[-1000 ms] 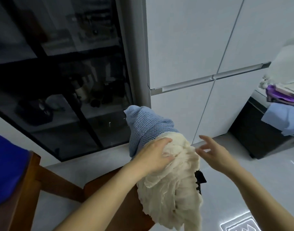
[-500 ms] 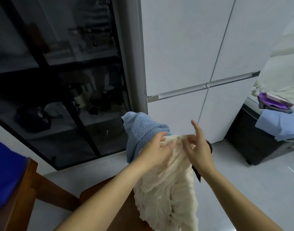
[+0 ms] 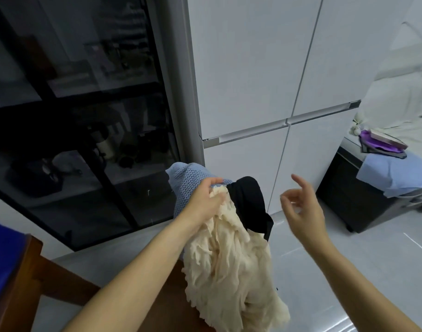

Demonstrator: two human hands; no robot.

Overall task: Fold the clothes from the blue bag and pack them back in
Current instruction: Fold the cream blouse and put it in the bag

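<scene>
Left hand (image 3: 202, 202) fingers clamp the cream cloth (image 3: 229, 271); right hand (image 3: 303, 212) fingers apart, empty. On 1 grip, black garment (image 3: 248, 202) and blue knit (image 3: 188, 180) could slip to the floor (image 3: 349, 271).

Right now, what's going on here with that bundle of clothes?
A person is handling a bunch of clothes above a wooden chair. The left hand grips the top of a crinkled cream garment, with a light blue knit and a black garment bunched behind it. The right hand hangs open beside them, touching nothing. Nothing looks folded yet.
</scene>
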